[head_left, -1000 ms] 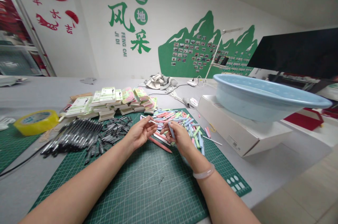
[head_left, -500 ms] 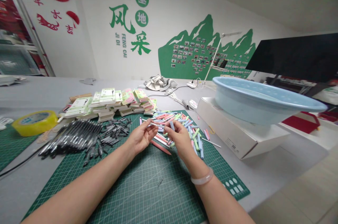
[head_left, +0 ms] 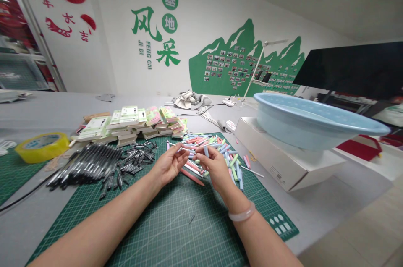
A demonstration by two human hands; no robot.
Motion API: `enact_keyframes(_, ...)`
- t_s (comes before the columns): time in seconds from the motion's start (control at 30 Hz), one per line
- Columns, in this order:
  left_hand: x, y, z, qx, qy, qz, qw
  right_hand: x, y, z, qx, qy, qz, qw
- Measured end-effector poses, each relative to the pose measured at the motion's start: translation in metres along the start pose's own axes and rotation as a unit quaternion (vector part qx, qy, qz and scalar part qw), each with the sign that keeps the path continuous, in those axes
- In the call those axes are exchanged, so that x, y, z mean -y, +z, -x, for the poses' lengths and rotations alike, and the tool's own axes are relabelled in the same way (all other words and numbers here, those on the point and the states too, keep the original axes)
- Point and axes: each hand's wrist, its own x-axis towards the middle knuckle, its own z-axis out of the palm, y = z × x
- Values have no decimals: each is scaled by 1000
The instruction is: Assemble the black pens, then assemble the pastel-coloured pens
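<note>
Above the green cutting mat (head_left: 163,225), my left hand (head_left: 170,165) pinches a slim white pen part (head_left: 175,145) between thumb and fingers, palm turned up. Close beside it, my right hand (head_left: 214,167) is closed on a short light-blue pen piece (head_left: 206,151). The fingertips of both hands nearly meet, and it is hard to see whether the two parts touch. Behind and around the right hand spreads a pile of pastel pen parts (head_left: 233,161) in pink, green, blue and white. A pink pen barrel (head_left: 192,177) lies just below the hands.
Black pens (head_left: 91,162) and short black pieces (head_left: 138,155) lie to the left. Stacked small boxes (head_left: 129,121) stand behind them, with yellow tape (head_left: 42,147) farther left. At right, a blue basin (head_left: 292,128) rests on a white carton (head_left: 283,166). A tiny dark spring-like piece (head_left: 192,219) lies on the mat.
Both hands stay almost in place, with only slight finger movement. The whole view has shifted down very slightly.
</note>
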Motion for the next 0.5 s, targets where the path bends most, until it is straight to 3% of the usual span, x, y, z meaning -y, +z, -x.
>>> enact_keyframes(0.23, -1, 0, 1, 3, 35, -49, 998, -1, 0, 0, -6, 7, -20, 1000)
enact_keyframes(0.5, -5, 1, 3, 54, 70, -120, 989, -5, 0, -2, -21, 3, -40, 999)
